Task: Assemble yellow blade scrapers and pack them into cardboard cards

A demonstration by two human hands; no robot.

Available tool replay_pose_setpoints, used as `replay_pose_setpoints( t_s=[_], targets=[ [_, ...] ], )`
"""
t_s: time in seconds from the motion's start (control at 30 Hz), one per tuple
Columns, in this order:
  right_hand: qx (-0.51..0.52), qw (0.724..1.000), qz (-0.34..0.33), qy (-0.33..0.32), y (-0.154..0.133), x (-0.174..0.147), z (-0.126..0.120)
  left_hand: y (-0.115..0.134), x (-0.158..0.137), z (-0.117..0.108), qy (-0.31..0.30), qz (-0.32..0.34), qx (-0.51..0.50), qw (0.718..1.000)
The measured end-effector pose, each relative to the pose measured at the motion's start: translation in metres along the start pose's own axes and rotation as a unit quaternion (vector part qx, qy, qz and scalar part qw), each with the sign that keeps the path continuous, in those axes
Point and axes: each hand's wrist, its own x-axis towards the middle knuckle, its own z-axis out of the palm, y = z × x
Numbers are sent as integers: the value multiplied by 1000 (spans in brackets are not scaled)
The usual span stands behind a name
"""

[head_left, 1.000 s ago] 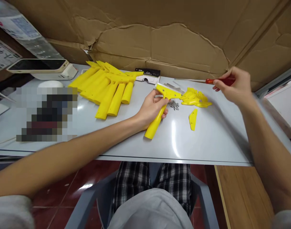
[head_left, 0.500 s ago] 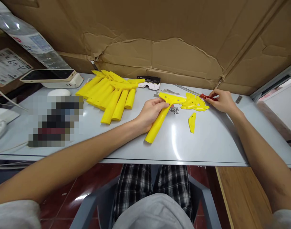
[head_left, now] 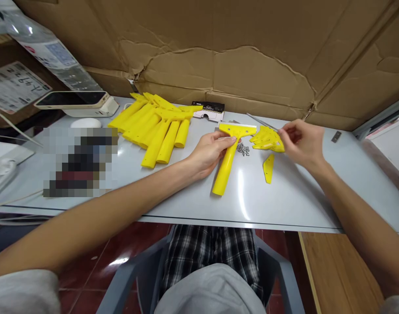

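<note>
yellow scraper [head_left: 230, 158] looks light, stiff and best held by its handle [head_left: 224, 175], left hand [head_left: 210, 152] gripping it, right hand [head_left: 303, 141] clasping a screwdriver [head_left: 261, 121].

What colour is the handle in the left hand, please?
The handle is yellow, clearest in the head view.

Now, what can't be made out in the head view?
In the head view:
Near end of metal shaft: hidden by the right hand.
Underside of yellow T-shaped tool: turned away.
Count of screws: small, heaped.
Contents of pixelated patch: blurred out.
Top of bottle: cut off by picture's edge.
</note>
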Motion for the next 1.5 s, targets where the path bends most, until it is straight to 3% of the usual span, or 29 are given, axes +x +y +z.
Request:
replay_pose_setpoints(
  t_s=[0.07,0.13,0.27,0.4,0.53,0.63,0.7,0.8,0.83,0.93,0.97,1.03,1.2,1.4,1.5],
  targets=[
    [99,987,56,-115,-42,-15,7,1,1,0,-3,3,-12,1000],
    [183,947,116,-238,-78,-29,14,3,2,0,-7,13,-28,999],
    [254,877,189,-361,-116,-42,29,7,5,0,-12,58,-62,996],
    [332,851,189,-360,-123,-41,48,11,3,0,-17,76,-57,995],
    [410,836,206,-302,-118,-44,56,23,5,-5,-7,92,55,994],
    [448,817,225,-284,-112,-50,54,44,11,-11,89,165,136,973],
    [464,807,232,-282,-110,-52,52,62,19,-16,121,262,194,938],
    [470,802,233,-286,-106,-53,51,84,38,-26,89,311,397,859],
    [472,801,229,-287,-105,-54,52,89,47,-30,69,309,490,812],
    [488,796,223,-281,-102,-54,53,93,78,-40,26,269,746,609],
    [494,792,227,-278,-102,-53,53,92,89,-43,16,242,796,555],
    [503,783,242,-273,-100,-51,53,89,106,-45,12,200,848,490],
    [503,784,254,-261,-98,-46,53,85,124,-45,32,180,869,460],
    [512,780,256,-253,-95,-47,54,78,121,-47,14,229,839,494],
    [510,784,248,-254,-93,-48,56,79,122,-49,13,243,836,491]
  ],
)
